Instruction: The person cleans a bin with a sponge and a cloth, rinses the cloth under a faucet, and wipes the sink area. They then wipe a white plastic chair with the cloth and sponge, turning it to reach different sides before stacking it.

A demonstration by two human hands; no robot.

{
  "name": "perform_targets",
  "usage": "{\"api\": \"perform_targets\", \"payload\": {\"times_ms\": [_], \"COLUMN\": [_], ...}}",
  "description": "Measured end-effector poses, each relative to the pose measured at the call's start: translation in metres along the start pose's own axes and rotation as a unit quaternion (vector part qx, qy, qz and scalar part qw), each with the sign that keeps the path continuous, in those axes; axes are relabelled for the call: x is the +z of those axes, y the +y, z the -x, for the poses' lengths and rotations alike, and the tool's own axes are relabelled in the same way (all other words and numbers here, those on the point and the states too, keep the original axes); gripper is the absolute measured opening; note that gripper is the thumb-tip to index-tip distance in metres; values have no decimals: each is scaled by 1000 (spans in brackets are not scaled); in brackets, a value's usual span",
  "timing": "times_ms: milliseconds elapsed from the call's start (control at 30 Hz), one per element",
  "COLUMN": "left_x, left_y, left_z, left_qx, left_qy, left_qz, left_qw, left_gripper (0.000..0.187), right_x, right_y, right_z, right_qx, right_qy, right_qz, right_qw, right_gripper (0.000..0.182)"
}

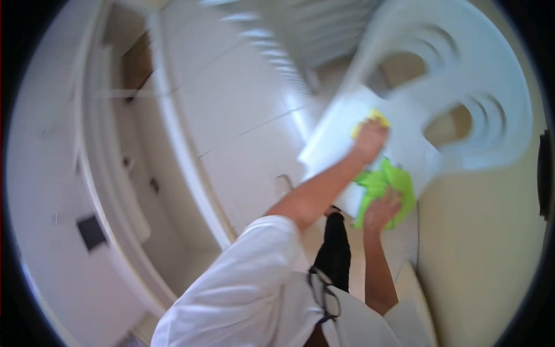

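Note:
A white plastic chair [509, 75] with curved slots in its backrest stands in front of me, its seat nearest my body. My left hand [373, 137] presses a yellow cloth [378, 115] onto the seat, fingers curled over it. Lower down, at the seat's near right part, my right hand [383, 209] rests on a crumpled bright green cloth [404, 182]. The hands are a short way apart. Motion blurs both a little.
Beige wall [462, 243] runs close along the right. Pale floor tiles [231, 98] lie to the left, with a doorway frame [173, 121] beyond. Glasses [326, 295] hang at my shirt. A ridged, pale, blurred object [324, 29] is behind the chair.

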State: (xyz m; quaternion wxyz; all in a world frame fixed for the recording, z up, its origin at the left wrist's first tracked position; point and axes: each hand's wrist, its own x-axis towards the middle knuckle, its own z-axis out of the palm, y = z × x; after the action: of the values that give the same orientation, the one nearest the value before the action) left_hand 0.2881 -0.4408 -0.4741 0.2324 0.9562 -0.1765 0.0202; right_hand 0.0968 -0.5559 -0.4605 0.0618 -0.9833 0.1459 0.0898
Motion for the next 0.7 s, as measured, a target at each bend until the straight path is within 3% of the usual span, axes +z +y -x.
{"api": "perform_targets", "payload": {"times_ms": [67, 133, 167, 233, 300, 333, 367, 400, 433, 467, 500, 533, 567, 600, 633, 667, 700], "left_x": [-38, -70, -96, -147, -202, -252, -287, -352, -396, -435, -472, -515, -533, -558, -579, -606, -611], "left_y": [-1, -16, -32, -59, -107, -130, -155, -152, -164, -193, -183, -187, -210, -239, -218, -229, -209], "left_z": [4, 21, 36, 76, 141, 184, 229, 274, 327, 397, 439, 493, 562, 651, 668, 750, 752], "left_qx": [-73, -169, -196, -229, -243, -340, -325, -483, -493, -415, -510, -467, -509, -470, -386, -541, -552], "left_qy": [-28, 18, 36, 136, 305, 275, 351, 309, 346, 307, 319, 237, 442, 487, 347, 317, 339], "left_qz": [68, 185, 167, 307, 287, 334, 167, 173, 80, -201, -207, -387, -103, -51, -383, -349, -301], "left_qw": [995, 968, 965, 914, 875, 835, 862, 801, 794, 833, 772, 759, 732, 734, 764, 697, 700], "left_gripper": [18, 25, 25, 38, 45, 43, 38, 34, 34, 36, 37, 30, 30, 34, 34, 36, 35], "right_x": [4, 6, 8, 8, 2, -4, -19, -32, -29, -23, -19, -9, 0, 24, 34, 36, 23], "right_y": [1, 0, 0, 0, -4, -12, -18, -22, -22, -15, -3, 2, 6, 21, 19, 9, -15], "right_z": [1, 0, 2, 7, 4, -2, -9, -11, -17, -26, -27, -24, -20, -18, -6, 5, 17], "right_qx": [-46, -42, -53, -85, -78, -90, -63, -32, -31, -70, -98, -154, -167, -172, -165, -186, -221], "right_qy": [69, 36, 47, 59, 85, 89, 39, -9, -4, -8, -9, 43, 59, 63, 24, 26, 0], "right_qz": [1, 65, 90, 111, 136, 138, 137, 139, 147, 100, 57, 94, 47, 68, 91, 105, 96], "right_qw": [997, 996, 993, 988, 984, 982, 988, 990, 989, 993, 994, 983, 983, 981, 982, 977, 970], "right_gripper": [54, 53, 51, 50, 46, 46, 43, 40, 40, 37, 34, 32, 32, 32, 38, 45, 49]}}
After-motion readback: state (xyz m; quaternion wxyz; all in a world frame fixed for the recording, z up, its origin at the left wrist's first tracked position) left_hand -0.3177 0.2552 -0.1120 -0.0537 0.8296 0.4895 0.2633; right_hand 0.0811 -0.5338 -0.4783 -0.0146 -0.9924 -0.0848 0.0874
